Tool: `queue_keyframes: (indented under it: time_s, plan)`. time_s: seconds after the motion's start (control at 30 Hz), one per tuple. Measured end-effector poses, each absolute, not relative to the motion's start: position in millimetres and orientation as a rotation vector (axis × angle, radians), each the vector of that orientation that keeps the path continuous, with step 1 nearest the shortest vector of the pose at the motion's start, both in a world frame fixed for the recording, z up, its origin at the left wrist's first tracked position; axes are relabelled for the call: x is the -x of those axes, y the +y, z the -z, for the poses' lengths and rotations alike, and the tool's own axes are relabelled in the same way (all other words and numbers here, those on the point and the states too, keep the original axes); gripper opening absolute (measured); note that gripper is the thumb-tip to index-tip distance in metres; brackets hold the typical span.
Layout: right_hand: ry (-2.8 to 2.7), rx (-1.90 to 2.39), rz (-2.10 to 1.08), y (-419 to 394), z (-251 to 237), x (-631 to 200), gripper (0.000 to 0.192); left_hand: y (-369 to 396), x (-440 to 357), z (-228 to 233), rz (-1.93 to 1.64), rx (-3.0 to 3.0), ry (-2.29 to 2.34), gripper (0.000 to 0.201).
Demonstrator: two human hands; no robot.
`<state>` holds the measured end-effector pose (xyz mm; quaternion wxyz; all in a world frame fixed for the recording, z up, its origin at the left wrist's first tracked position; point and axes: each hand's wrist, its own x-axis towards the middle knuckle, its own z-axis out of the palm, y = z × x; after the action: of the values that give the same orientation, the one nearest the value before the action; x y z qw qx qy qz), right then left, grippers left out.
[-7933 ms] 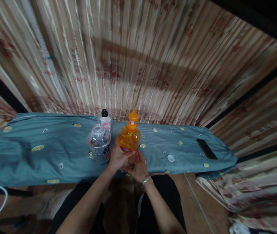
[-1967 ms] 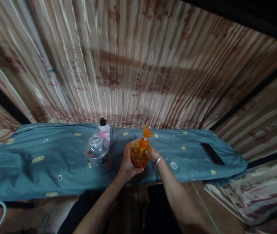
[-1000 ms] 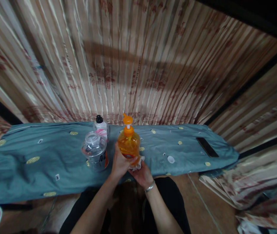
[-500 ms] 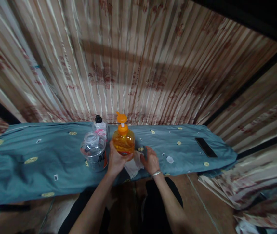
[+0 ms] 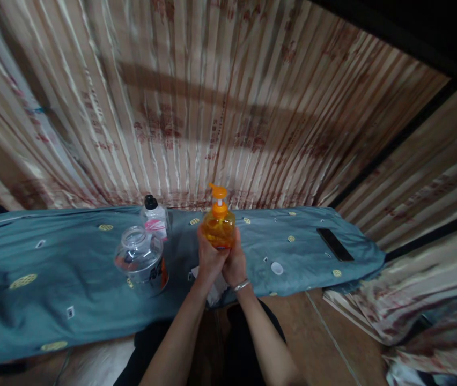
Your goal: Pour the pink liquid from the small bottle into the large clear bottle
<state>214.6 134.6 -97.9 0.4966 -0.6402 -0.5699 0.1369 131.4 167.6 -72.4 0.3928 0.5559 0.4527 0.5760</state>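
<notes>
Both hands are around a pump bottle (image 5: 219,228) with an orange pump top and amber liquid inside. My left hand (image 5: 209,256) grips its left side and my right hand (image 5: 236,262), with a bracelet at the wrist, closes on its right side. Under my wrists lies a white cloth or tissue (image 5: 217,292), partly covered by them. To the left stands a clear wide-mouthed plastic jar (image 5: 140,257), and behind it a clear bottle (image 5: 156,220) with a black cap and pink label.
A teal patterned cloth (image 5: 91,268) covers the long bench or bed surface. Toward its right end lies a dark phone (image 5: 335,244), with a small white disc (image 5: 277,268) nearer me. Pleated curtains (image 5: 196,107) hang behind and on the right.
My right hand has come in from beside the cloth and taken hold of the pump bottle. The bottle has shifted right, away from the jar. The view has turned slightly.
</notes>
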Motion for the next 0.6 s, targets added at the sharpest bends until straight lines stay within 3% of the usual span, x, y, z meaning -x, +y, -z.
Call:
queue_keyframes:
  time_s: [0.2,0.4,0.6]
  plan:
    - [-1.287,1.749,-0.416,145.8,90.8,-278.8,0.071,174.6,-176.2,92.1,-1.37,-1.448,0.982,0.097]
    - [-1.288,1.672,-0.494,147.9,99.1,-323.4,0.059,168.8,-207.0,115.7,-1.236,-1.444,0.877,0.098]
    - [-1.276,1.718,-0.451,161.7,97.9,-346.9,0.068,160.7,-221.5,134.2,-1.178,-1.373,0.884,0.095]
